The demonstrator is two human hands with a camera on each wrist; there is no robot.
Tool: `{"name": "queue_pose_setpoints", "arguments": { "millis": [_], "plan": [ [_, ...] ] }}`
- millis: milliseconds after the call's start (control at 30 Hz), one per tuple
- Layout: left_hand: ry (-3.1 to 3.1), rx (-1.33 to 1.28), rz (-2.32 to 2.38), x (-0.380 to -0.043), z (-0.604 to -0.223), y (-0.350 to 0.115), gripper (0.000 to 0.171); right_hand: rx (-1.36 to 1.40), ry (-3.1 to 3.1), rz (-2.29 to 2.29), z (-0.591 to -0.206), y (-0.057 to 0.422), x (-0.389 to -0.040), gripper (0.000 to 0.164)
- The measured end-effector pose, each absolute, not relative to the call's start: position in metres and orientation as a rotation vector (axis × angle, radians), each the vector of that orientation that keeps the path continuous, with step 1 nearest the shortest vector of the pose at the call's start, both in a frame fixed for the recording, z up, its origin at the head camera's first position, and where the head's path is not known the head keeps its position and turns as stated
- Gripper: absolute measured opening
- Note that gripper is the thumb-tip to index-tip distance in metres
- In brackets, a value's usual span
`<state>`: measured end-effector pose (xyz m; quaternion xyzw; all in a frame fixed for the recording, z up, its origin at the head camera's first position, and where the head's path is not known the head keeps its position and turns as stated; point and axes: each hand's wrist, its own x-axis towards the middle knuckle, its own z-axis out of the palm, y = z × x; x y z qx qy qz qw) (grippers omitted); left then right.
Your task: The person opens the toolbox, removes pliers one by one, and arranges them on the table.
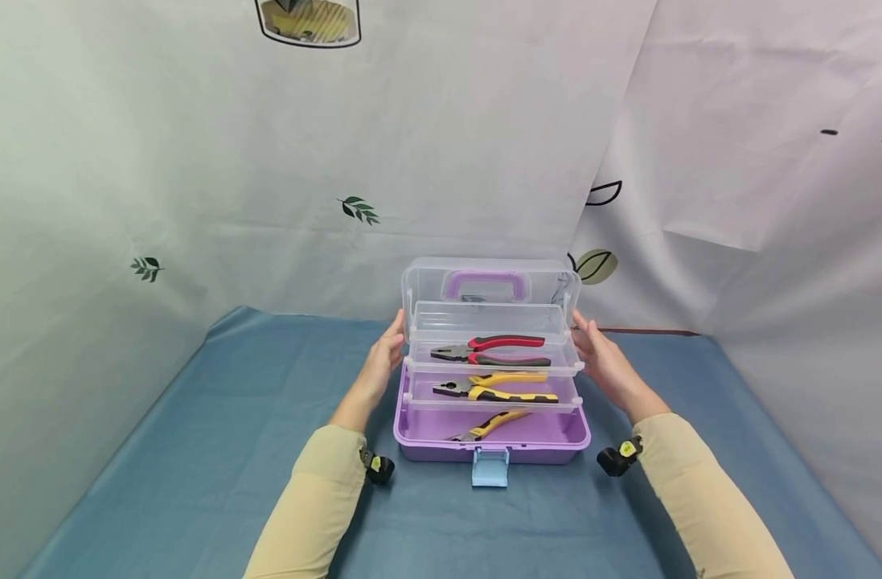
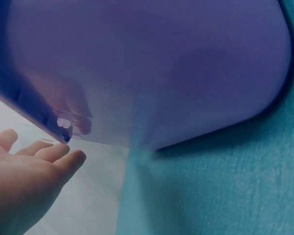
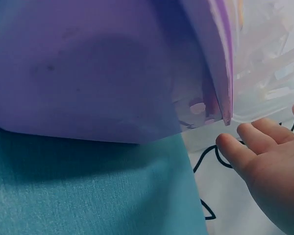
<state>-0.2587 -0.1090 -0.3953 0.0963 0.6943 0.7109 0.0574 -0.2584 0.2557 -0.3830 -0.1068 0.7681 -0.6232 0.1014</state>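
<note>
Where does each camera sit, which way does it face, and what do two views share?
Head: worn on the head, looking forward and down at the open toolbox and its pliers; the left hand, right hand and both sleeves show.
Left wrist: on that wrist, facing the toolbox's left side; left fingers and palm show, lower left.
Right wrist: on that wrist, facing the toolbox's right side; right fingers and palm show, lower right.
Shared: both wrist views show purple toolbox wall and blue cloth.

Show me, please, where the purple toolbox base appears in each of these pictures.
Head: the purple base is in the lower half, slightly right of centre.
Left wrist: it fills most of the upper part.
Right wrist: it fills the upper left.
Shared landmark: the blue cloth, beneath it in every view.
</note>
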Motion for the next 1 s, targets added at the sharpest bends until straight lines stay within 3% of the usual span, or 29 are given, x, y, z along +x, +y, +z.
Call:
{"name": "queue_pose_setpoints", "arguments": {
  "millis": [1000],
  "plan": [
    [1.893, 0.259, 2.245, -0.268, -0.4023, -0.107, 0.062, -0.298, 2.17, -1.866, -0.3865, 0.2514, -0.2631, 0.079]
  ]
}}
